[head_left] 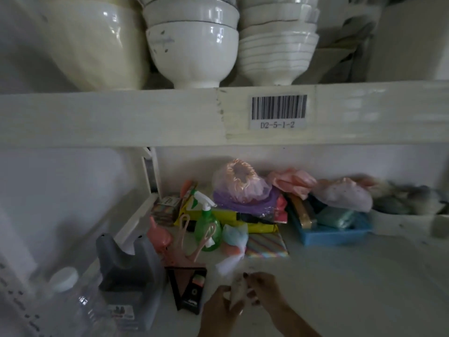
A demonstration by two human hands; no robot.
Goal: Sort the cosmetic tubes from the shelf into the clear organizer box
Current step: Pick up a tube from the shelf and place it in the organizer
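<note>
Shelf edge [121,117] carries a barcode label [279,111] reading "D2-5-1-2". Below it, both hands meet at the front of the lower shelf: left hand [220,310] and right hand [266,289] each have fingers closed on one small pale tube [237,291]. Its print is unreadable. Green spray bottle [207,227] stands behind.

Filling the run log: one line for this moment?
hands: both on small pale item | place: lower shelf | organizer box: not identifiable
</note>
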